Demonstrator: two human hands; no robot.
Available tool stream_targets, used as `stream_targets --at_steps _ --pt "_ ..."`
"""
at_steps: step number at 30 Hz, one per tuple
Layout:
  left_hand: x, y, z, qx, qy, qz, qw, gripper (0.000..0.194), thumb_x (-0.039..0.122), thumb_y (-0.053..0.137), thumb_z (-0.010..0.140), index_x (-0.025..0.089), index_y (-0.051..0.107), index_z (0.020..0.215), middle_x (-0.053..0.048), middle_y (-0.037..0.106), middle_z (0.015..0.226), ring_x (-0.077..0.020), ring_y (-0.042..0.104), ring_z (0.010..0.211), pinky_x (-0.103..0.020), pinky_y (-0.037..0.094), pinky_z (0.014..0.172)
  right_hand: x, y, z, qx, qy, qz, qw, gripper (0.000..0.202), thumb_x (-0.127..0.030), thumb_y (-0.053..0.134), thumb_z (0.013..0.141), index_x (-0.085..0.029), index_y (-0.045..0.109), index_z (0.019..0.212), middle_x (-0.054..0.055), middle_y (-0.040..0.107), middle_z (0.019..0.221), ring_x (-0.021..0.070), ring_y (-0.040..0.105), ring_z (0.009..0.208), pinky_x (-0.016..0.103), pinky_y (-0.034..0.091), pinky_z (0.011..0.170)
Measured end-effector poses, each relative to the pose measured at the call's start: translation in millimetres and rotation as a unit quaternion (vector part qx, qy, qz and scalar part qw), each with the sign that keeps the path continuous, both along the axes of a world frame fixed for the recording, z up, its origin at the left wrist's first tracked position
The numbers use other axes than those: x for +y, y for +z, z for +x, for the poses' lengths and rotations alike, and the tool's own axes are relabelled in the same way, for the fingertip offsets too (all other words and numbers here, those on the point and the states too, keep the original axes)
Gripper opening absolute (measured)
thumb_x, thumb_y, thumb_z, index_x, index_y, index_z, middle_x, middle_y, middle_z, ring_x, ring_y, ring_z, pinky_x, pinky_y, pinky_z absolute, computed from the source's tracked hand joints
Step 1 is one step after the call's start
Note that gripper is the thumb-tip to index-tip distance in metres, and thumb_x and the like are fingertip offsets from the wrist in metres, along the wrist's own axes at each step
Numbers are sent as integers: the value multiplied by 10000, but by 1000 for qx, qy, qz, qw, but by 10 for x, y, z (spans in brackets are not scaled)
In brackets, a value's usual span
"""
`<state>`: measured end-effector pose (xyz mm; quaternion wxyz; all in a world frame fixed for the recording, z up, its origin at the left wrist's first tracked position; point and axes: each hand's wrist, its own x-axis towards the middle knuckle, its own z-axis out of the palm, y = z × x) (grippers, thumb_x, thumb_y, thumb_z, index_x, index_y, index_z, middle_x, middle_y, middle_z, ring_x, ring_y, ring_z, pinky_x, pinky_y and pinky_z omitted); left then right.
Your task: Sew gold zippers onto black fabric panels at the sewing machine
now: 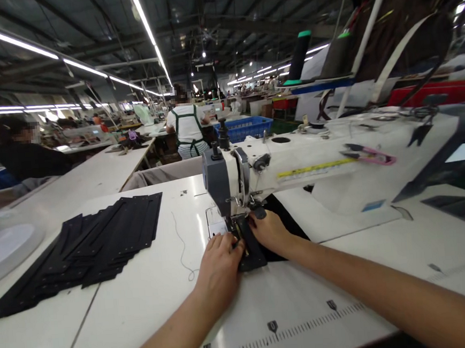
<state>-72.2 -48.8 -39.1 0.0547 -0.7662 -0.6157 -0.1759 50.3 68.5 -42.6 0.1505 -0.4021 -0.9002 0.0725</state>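
Observation:
A flat black piece (252, 255) lies under the needle area of a white sewing machine (296, 161), with a narrow brass-coloured strip, perhaps a zipper, along its middle. My left hand (219, 266) rests at the piece's left edge, thumb and fingers closed on it just before the presser foot. On the other side, my right hand (272, 232) is curled closed at the right edge of the same piece, close to the needle; its fingertips are partly hidden. More black material (286, 218) lies beneath and behind my right hand.
A fanned stack of black pieces (112, 234) lies left on the white table (154, 309). A loose thread (182, 247) trails beside the machine. Pink-handled thread snips (370, 154) sit on the machine arm. Thread cones (299, 56) stand above. Beyond are a blue basket (245, 129) and co-workers.

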Motion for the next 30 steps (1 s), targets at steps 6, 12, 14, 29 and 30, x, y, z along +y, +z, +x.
stream_targets --at_steps 6,12,14,29,30 --pt "-168 -35 -44 -46 -31 13 998 362 46 462 744 165 568 1069 -85 588 1121 -195 573 1000 -353 499 860 -484 -106 463 191 285 69 937 251 -120 433 848 -138 616 1020 93 612 1047 193 521 1013 365 421 912" --pt "-177 -40 18 42 -67 82 994 240 52 481 786 126 625 964 -89 658 1001 -208 625 896 -360 542 784 -543 -131 483 220 297 86 925 264 -109 400 872 -130 626 1007 80 650 987 176 559 976 326 452 902" --pt "-150 -25 30 60 -71 85 992 235 43 484 784 118 623 959 -88 662 987 -210 624 895 -362 539 791 -513 -120 461 224 296 92 924 261 -113 397 874 -129 636 978 78 656 973 174 572 948 316 466 883" --pt "113 -35 -100 67 -81 116 988 226 104 385 861 136 605 900 -87 637 904 -186 618 822 -329 548 714 -206 -127 315 204 304 98 925 248 -64 411 840 -123 651 820 89 662 898 174 599 892 296 465 889" --pt "142 -48 -107 62 -75 119 988 220 104 386 861 138 602 885 -82 631 876 -183 615 797 -325 547 698 -183 -130 297 207 304 93 925 251 -62 409 838 -125 651 815 90 662 904 176 597 900 295 461 895"
